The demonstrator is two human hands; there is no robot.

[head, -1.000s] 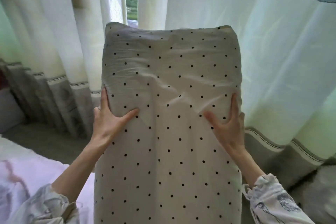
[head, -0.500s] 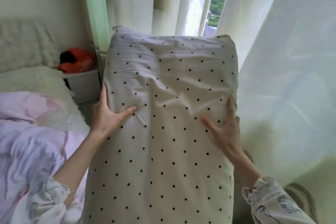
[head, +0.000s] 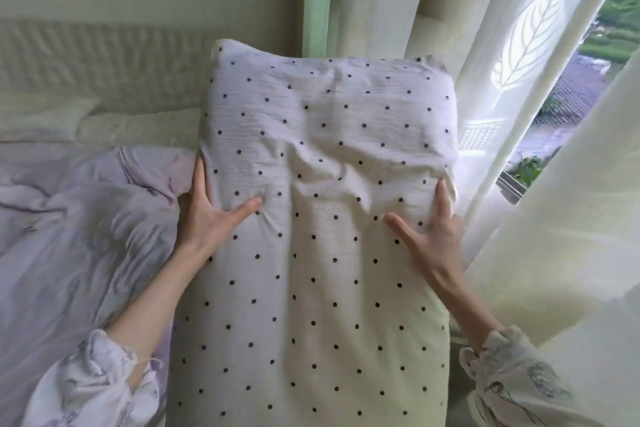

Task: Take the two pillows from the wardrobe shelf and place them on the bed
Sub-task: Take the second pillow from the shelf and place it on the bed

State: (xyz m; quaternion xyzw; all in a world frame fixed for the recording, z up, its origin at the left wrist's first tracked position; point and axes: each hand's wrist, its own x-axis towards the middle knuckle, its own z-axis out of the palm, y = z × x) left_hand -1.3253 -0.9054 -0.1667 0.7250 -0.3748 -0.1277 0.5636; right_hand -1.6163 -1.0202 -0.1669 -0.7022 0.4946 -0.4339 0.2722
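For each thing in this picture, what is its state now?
Dotted pillow: held up lengthwise, gripped on both long sides.
Left hand: gripping the pillow's left edge.
Right hand: gripping its right edge.
Lilac duvet: rumpled on the bed.
Curtain: parted, window showing.

The dotted pillow (head: 322, 218), clamped at its edges by the left hand (head: 207, 215) and the right hand (head: 433, 236), fills the middle and blocks everything straight ahead of the grip. Left of the grip, the bed (head: 138, 128) lies low and open, with only a rumpled lilac duvet (head: 86, 218) heaped near the left hand and 1 pale pillow (head: 41, 118) farther off by the padded headboard (head: 104, 59). Right of the grip, the cream curtains (head: 554, 270) hang close against the right hand and leave almost no room there.
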